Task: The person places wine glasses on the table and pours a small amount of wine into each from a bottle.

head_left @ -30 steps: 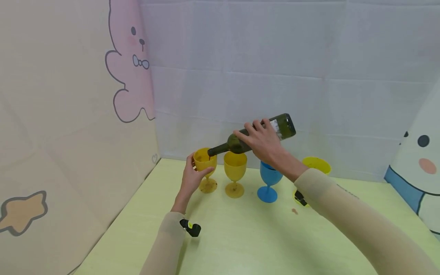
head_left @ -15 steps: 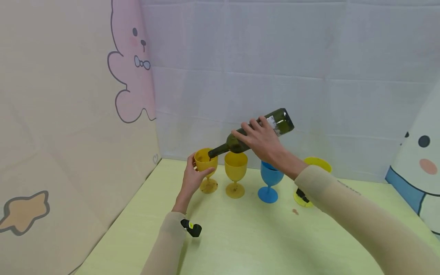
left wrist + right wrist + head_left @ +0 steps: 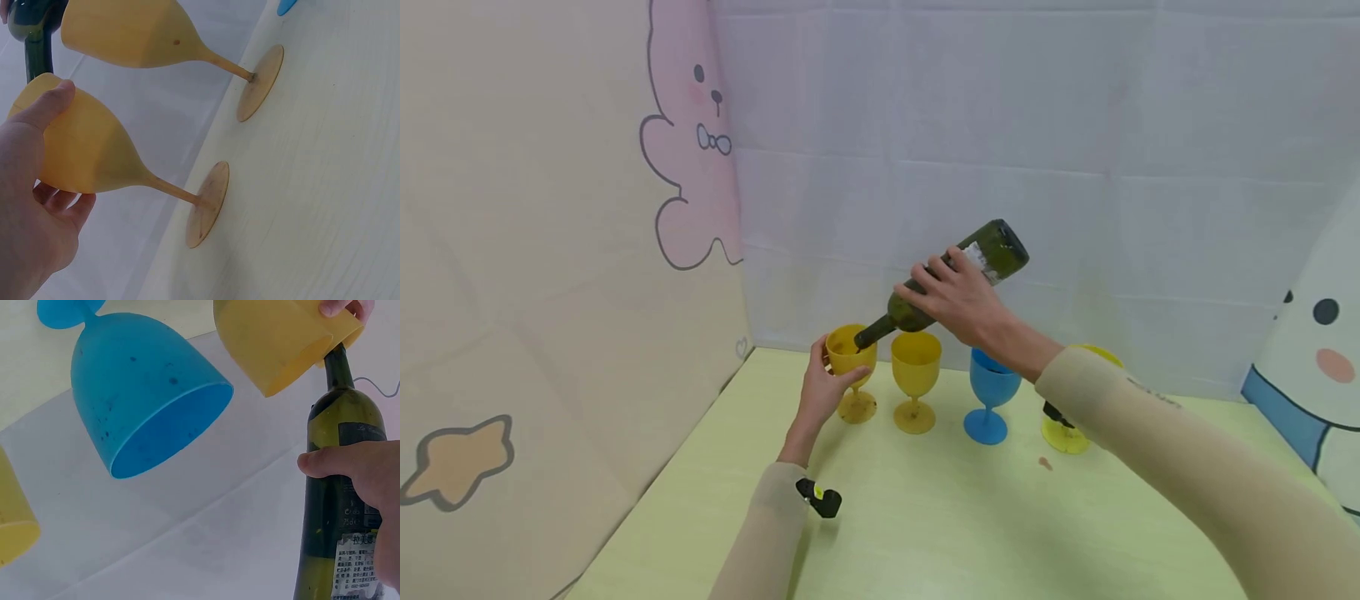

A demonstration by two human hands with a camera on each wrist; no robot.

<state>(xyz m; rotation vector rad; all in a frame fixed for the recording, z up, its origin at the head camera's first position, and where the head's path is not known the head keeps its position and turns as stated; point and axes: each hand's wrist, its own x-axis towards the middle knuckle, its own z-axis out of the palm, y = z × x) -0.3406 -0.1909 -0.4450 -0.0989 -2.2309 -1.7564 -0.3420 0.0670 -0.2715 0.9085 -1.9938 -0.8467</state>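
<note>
My left hand [image 3: 822,390] curls round the bowl of the leftmost orange-yellow goblet [image 3: 94,147], thumb on the near side; its foot stands on the table. My right hand [image 3: 958,302] grips a green glass wine bottle [image 3: 340,419] round its body. The bottle tilts steeply, base up to the right, its mouth inside the left goblet's rim. A small dark streak shows at the mouth in the head view. Just right of the held goblet stands a second orange-yellow goblet [image 3: 915,375], below the bottle's shoulder.
A blue goblet [image 3: 992,387] stands further right. Beyond it, a bright yellow goblet [image 3: 1065,437] is partly hidden by the right forearm. A small brownish spot [image 3: 1045,462] marks the table [image 3: 925,517]. Cloth backdrops with printed animals close off the back and sides.
The bottle's base has risen and swung left, so the bottle tilts more steeply, and the right hand has shifted slightly left with it. The left hand stays on the goblet.
</note>
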